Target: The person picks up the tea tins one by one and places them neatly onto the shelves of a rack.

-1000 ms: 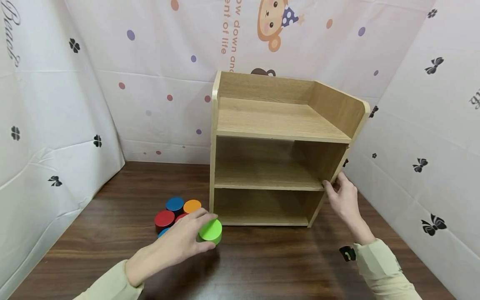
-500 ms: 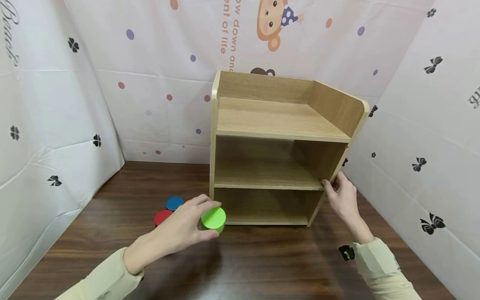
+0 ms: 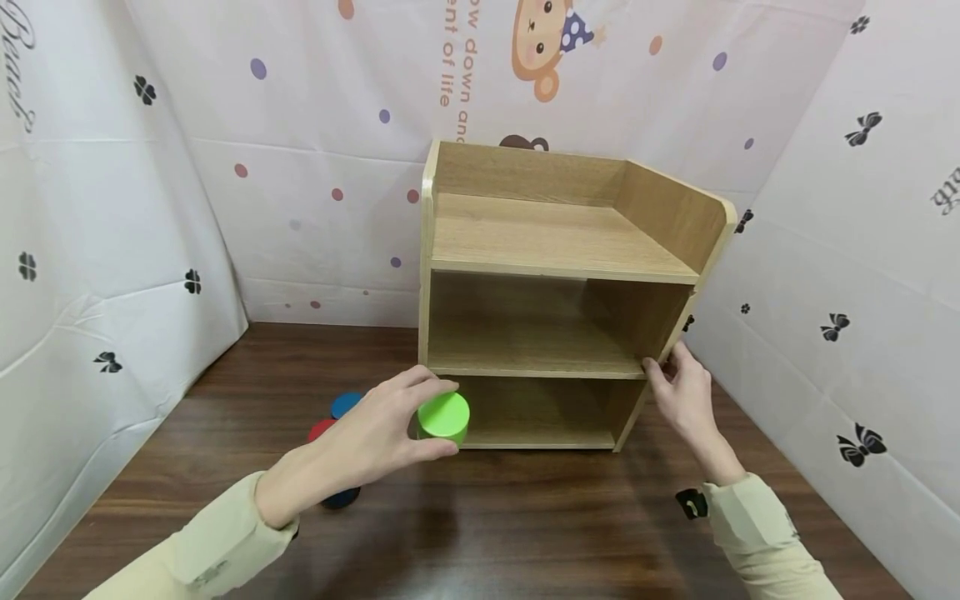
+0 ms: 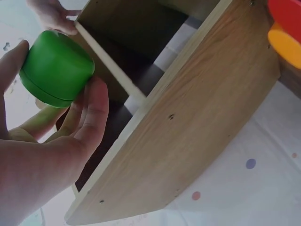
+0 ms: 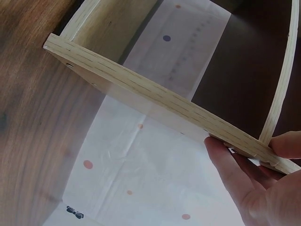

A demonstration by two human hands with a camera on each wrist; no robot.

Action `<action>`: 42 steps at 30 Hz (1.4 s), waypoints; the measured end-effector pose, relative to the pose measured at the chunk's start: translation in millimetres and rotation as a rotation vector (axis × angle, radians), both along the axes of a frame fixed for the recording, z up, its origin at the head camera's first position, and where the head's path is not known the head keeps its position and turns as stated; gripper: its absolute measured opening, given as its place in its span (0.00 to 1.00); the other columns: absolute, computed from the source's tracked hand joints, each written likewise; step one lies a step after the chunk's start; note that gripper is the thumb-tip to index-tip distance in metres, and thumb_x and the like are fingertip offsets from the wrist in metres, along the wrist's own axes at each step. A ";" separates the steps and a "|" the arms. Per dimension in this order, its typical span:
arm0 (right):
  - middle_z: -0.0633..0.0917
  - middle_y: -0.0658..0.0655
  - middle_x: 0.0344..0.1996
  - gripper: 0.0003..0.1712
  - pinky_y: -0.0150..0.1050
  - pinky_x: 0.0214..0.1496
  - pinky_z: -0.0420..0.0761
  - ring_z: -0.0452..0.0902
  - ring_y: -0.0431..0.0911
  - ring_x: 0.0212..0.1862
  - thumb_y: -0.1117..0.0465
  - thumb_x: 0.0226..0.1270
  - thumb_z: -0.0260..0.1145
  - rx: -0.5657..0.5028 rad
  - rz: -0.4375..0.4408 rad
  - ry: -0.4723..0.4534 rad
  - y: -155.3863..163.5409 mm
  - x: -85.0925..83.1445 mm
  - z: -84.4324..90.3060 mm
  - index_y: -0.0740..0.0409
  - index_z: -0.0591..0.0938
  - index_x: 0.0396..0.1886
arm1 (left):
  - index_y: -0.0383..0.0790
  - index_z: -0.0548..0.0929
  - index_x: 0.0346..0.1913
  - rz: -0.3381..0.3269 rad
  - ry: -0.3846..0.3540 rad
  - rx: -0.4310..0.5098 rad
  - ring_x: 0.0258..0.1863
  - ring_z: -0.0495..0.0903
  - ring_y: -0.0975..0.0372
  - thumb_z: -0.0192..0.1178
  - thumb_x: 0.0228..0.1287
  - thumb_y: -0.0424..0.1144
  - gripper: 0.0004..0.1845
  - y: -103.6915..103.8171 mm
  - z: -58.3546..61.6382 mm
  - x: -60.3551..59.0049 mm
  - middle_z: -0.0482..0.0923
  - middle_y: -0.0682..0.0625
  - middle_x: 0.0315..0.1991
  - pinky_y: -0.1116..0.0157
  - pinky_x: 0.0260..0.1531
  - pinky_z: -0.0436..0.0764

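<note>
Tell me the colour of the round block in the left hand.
Bright green. The green round block shows best in the left wrist view, gripped by the left hand.

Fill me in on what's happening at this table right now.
A person is working at a small wooden shelf unit standing on a dark wooden table. The left hand grips a green round block, held off the table just in front of the unit's lowest compartment. The right hand holds the front edge of the unit's right side panel. A few more round blocks, a blue one and a red one among them, lie on the table behind the left hand.
</note>
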State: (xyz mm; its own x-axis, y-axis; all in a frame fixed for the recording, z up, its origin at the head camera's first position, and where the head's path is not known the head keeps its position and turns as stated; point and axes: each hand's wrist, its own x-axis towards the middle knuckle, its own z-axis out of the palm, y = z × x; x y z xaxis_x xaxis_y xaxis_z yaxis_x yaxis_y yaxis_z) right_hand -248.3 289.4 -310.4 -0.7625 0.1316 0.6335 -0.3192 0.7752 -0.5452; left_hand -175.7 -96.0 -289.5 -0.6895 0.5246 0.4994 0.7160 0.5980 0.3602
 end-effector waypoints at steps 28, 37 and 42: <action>0.83 0.75 0.44 0.14 0.07 0.36 0.63 0.82 0.66 0.47 0.68 0.69 0.57 -0.007 0.065 -0.018 2.4 0.8 -2.4 0.73 0.75 0.50 | 0.38 0.79 0.58 -0.018 0.033 0.061 0.40 0.76 0.61 0.74 0.50 0.46 0.31 17.8 93.4 -16.0 0.77 0.49 0.46 0.64 0.40 0.80; 0.83 0.75 0.43 0.14 0.07 0.36 0.63 0.83 0.66 0.46 0.68 0.68 0.57 -0.015 0.059 -0.007 2.7 -0.3 -2.8 0.73 0.76 0.49 | 0.40 0.79 0.56 -0.009 0.053 0.045 0.40 0.74 0.60 0.72 0.53 0.48 0.28 28.4 122.4 -20.8 0.77 0.49 0.44 0.65 0.38 0.76; 0.84 0.74 0.42 0.13 0.07 0.36 0.63 0.83 0.66 0.45 0.68 0.67 0.58 -0.009 0.055 -0.001 3.3 -1.0 -3.2 0.72 0.76 0.48 | 0.41 0.79 0.57 0.011 0.042 0.039 0.42 0.73 0.59 0.70 0.54 0.49 0.28 36.4 138.1 -25.9 0.76 0.48 0.46 0.64 0.40 0.74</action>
